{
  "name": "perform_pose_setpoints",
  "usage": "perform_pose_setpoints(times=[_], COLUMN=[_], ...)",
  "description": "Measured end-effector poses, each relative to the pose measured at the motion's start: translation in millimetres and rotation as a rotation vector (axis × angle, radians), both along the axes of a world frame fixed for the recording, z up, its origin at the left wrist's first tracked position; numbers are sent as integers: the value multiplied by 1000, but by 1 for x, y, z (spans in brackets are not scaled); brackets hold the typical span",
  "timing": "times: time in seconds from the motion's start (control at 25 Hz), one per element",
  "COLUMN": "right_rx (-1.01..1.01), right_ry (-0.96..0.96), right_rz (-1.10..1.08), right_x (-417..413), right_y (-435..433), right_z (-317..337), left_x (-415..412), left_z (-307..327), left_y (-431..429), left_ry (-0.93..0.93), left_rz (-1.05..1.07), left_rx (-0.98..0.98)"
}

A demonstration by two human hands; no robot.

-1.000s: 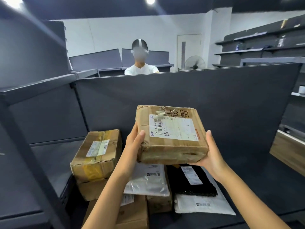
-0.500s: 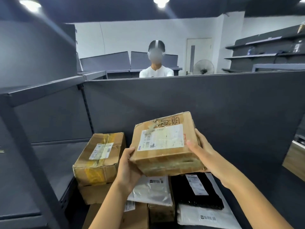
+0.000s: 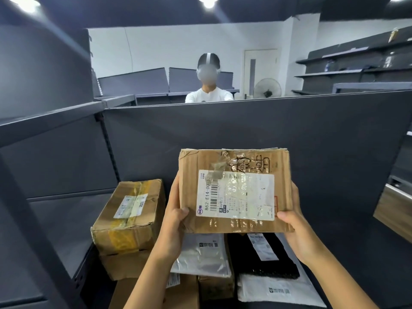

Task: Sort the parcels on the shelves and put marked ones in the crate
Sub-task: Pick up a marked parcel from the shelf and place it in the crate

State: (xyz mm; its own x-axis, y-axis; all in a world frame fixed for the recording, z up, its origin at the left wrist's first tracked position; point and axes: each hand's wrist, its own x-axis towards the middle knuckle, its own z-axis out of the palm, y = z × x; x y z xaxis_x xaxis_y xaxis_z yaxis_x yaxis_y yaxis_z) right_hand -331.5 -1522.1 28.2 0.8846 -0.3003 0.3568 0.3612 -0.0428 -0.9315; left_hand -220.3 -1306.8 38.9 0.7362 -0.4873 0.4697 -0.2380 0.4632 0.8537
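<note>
Both hands have the cardboard parcel (image 3: 235,190) pinched between them: left hand (image 3: 175,221) on its left edge, right hand (image 3: 294,221) on the right, thumbs over the front. It's tilted up facing the camera, long side running hand to hand, above the shelf pile. Handwritten marking on top, so probably crate-bound, but no crate in view.

Dark grey metal shelf (image 3: 367,286) fills lower half of frame, grey back panel (image 3: 223,130) behind. At lower left: taped brown box (image 3: 131,215) stacked on another carton (image 3: 124,264). At lower centre: silver mailer (image 3: 202,255), black mailer (image 3: 260,257), white mailer (image 3: 278,291) on further cartons.
</note>
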Motion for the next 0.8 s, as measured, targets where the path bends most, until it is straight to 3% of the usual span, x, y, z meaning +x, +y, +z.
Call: perform_pose_setpoints(times=[0.32,0.6,0.8], right_rx=[113,284,513], right_ry=[106,248,297], right_rz=[-98,-383,-719], right_x=[-48,-145,-259], right_y=[-6,-28,-27], right_z=[-32,-97,-164], left_x=[-11,-59,-140], left_z=[-36,-108,-167], left_y=[-26,-103,-163], left_ry=[70,222,273], left_rz=[-113,-377,-709], left_rx=[73,221,444])
